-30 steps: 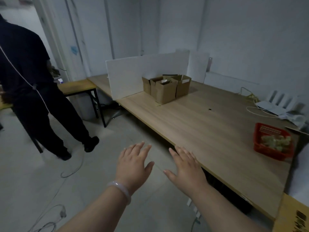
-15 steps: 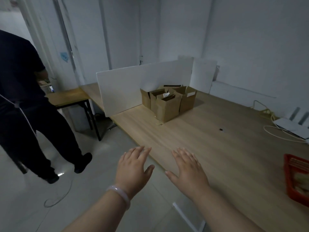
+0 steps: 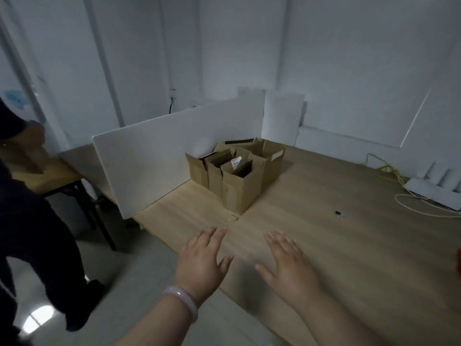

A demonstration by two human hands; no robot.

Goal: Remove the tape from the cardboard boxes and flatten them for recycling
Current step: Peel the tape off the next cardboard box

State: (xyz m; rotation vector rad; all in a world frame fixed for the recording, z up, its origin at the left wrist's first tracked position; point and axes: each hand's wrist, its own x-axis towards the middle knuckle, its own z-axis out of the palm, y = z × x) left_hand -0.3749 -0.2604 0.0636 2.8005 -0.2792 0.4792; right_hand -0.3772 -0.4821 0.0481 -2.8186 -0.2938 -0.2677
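Nearest to me, the person's left hand [image 3: 202, 265], a pale bracelet [image 3: 182, 302] on its wrist, and right hand [image 3: 289, 268] hover palm down in front of the cardboard boxes [image 3: 239, 186]. The fingers [image 3: 214, 237] are spread straight, holding nothing and well short of the boxes. The left hand hangs over the near edge of the wooden worktop [image 3: 349, 270], the right hand fully above it.

Further on, the boxes stand upright in a tight cluster on the worktop, top flaps open, a white label [image 3: 235, 162] showing in the front one. Directly behind and left of the boxes a white board [image 3: 159, 158] stands on edge. Right of them lie a pale cable [image 3: 424, 208] and a white device by the wall. Far left of the boxes, on the floor, another person [image 3: 32, 221] in dark clothes is partly in view.

I would judge the boxes light and seemingly empty, stiff along the creases but easily crushed, so a single push could shove the whole cluster along the smooth wood. The front box looks the one to take first, one hand steadying a wall near the rim. I cannot make out the tape seams from here.

Against half a second ago, the boxes sit nearer and more central. The hands, as open and empty as then, have come forward from above the floor to the worktop. The red basket on the right has slipped almost out of sight, and the other person has moved further left of the boxes.
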